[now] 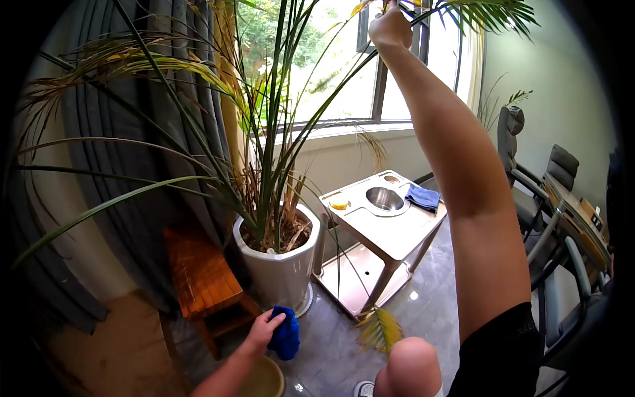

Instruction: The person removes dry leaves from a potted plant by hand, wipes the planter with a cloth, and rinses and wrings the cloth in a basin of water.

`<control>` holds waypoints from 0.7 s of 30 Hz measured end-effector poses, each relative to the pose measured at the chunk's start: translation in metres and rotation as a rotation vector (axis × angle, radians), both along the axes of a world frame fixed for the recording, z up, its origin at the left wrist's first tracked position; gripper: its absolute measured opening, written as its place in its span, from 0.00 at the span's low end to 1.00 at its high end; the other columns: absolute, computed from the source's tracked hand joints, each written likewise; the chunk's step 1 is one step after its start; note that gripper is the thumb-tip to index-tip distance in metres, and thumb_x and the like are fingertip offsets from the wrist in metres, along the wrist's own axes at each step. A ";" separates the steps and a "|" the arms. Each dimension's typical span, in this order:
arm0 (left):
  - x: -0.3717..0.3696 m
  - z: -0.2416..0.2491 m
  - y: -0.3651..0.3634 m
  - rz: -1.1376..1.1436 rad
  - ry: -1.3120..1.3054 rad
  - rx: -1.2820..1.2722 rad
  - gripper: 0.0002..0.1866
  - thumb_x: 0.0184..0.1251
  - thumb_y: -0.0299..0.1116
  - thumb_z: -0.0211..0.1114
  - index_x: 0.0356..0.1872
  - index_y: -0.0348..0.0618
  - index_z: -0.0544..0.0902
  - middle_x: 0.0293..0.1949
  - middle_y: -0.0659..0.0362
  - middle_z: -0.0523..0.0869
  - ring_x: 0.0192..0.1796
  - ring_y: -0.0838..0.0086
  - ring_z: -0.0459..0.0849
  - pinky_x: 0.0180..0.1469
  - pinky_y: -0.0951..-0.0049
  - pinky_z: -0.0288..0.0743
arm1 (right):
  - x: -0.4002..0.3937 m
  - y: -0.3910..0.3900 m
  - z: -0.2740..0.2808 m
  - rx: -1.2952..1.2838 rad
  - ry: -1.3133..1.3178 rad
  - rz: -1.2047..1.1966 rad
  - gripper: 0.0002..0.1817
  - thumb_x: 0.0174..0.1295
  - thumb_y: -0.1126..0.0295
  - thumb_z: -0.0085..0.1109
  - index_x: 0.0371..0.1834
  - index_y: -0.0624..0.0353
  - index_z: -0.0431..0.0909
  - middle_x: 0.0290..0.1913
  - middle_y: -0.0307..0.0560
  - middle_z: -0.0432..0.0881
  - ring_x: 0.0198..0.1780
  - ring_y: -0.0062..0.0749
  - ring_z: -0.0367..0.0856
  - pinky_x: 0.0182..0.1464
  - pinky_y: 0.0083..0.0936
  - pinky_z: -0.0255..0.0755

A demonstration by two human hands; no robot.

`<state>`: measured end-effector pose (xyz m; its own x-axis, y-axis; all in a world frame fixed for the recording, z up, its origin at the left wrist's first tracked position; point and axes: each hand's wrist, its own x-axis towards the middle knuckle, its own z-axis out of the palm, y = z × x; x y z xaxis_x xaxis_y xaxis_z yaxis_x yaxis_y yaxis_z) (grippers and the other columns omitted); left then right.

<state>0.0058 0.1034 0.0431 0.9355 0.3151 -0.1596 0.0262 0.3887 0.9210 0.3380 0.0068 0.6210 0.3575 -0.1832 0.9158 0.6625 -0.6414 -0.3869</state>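
Note:
My left hand (263, 329) is closed on a bright blue cloth (284, 334), low in front of the white plant pot (278, 264). My right arm reaches high across the view. At the top edge my right hand (390, 28) is closed on a palm leaf (486, 12), its fingertips partly cut off by the frame. Long green stems of the potted palm (268, 152) rise from the pot, and several of its leaves are yellow or dried brown. Below the left hand stands a round, yellowish bucket (264, 378), partly hidden by the forearm.
Left of the pot is a wooden stool (202, 271), with grey curtains (119, 132) behind. A white cart (357, 215) with a metal bowl (385, 198), a folded blue cloth (423, 196) and a yellow item (339, 204) stands at centre right. Chairs (562, 165) line the right side.

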 end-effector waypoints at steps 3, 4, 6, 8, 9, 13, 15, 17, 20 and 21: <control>0.012 0.007 0.001 0.013 -0.068 0.116 0.12 0.78 0.35 0.63 0.50 0.38 0.84 0.41 0.61 0.89 0.41 0.77 0.87 0.48 0.73 0.81 | 0.014 -0.004 0.000 -0.005 0.093 -0.058 0.20 0.65 0.65 0.62 0.58 0.58 0.82 0.50 0.55 0.89 0.55 0.49 0.89 0.58 0.39 0.83; 0.019 0.015 0.002 0.027 -0.081 0.160 0.11 0.77 0.35 0.63 0.50 0.37 0.85 0.40 0.61 0.89 0.41 0.78 0.86 0.48 0.74 0.81 | 0.014 -0.009 -0.003 -0.081 0.114 -0.071 0.16 0.66 0.65 0.60 0.53 0.59 0.86 0.50 0.56 0.90 0.55 0.49 0.89 0.58 0.38 0.83; 0.036 0.053 -0.001 0.067 -0.124 0.243 0.11 0.77 0.35 0.64 0.48 0.37 0.85 0.38 0.62 0.89 0.40 0.80 0.85 0.47 0.75 0.80 | 0.021 -0.017 -0.009 -0.224 0.111 -0.122 0.14 0.67 0.66 0.58 0.50 0.58 0.87 0.51 0.57 0.89 0.55 0.49 0.89 0.56 0.39 0.83; 0.058 0.099 0.000 0.155 -0.225 0.466 0.12 0.75 0.36 0.66 0.47 0.36 0.86 0.38 0.61 0.88 0.40 0.79 0.84 0.46 0.74 0.79 | 0.021 -0.019 -0.014 -0.368 0.122 -0.196 0.13 0.67 0.69 0.56 0.47 0.57 0.88 0.50 0.58 0.90 0.55 0.50 0.89 0.54 0.41 0.84; 0.071 0.123 0.000 0.249 -0.240 0.586 0.14 0.73 0.38 0.67 0.46 0.36 0.86 0.36 0.60 0.88 0.39 0.78 0.84 0.46 0.73 0.78 | 0.023 -0.020 -0.017 -0.368 0.121 -0.191 0.13 0.67 0.69 0.56 0.47 0.57 0.88 0.50 0.58 0.90 0.55 0.50 0.89 0.54 0.41 0.84; 0.120 0.250 -0.011 0.380 -0.579 0.813 0.14 0.69 0.40 0.69 0.40 0.38 0.85 0.30 0.55 0.86 0.34 0.71 0.86 0.41 0.68 0.79 | 0.026 -0.027 -0.030 -0.482 -0.003 -0.208 0.13 0.72 0.63 0.57 0.46 0.60 0.86 0.44 0.55 0.90 0.50 0.50 0.90 0.52 0.46 0.83; 0.156 0.297 -0.012 0.617 -0.721 1.071 0.15 0.66 0.41 0.71 0.45 0.40 0.86 0.38 0.50 0.88 0.41 0.55 0.88 0.46 0.61 0.80 | 0.034 -0.028 -0.035 -0.533 -0.271 -0.313 0.16 0.73 0.60 0.55 0.43 0.60 0.87 0.48 0.51 0.89 0.54 0.45 0.87 0.51 0.43 0.84; 0.178 0.341 -0.013 0.769 -0.836 1.372 0.19 0.67 0.39 0.69 0.56 0.46 0.83 0.50 0.48 0.86 0.47 0.50 0.88 0.50 0.56 0.82 | 0.026 -0.034 -0.039 -0.527 -0.297 -0.329 0.19 0.74 0.57 0.54 0.44 0.60 0.88 0.54 0.49 0.87 0.59 0.40 0.82 0.53 0.41 0.83; 0.205 0.384 -0.009 0.774 -0.779 1.567 0.30 0.68 0.37 0.66 0.71 0.48 0.74 0.65 0.45 0.80 0.61 0.51 0.84 0.61 0.57 0.80 | 0.031 -0.043 -0.040 -0.461 -0.551 -0.270 0.21 0.74 0.54 0.55 0.47 0.59 0.90 0.65 0.51 0.80 0.71 0.41 0.73 0.68 0.41 0.73; 0.211 0.390 -0.008 0.727 -0.689 1.570 0.31 0.67 0.36 0.66 0.73 0.46 0.73 0.67 0.44 0.80 0.68 0.52 0.79 0.68 0.58 0.75 | 0.035 -0.047 -0.041 -0.462 -0.550 -0.266 0.21 0.74 0.54 0.55 0.47 0.59 0.90 0.65 0.51 0.80 0.71 0.41 0.73 0.68 0.41 0.73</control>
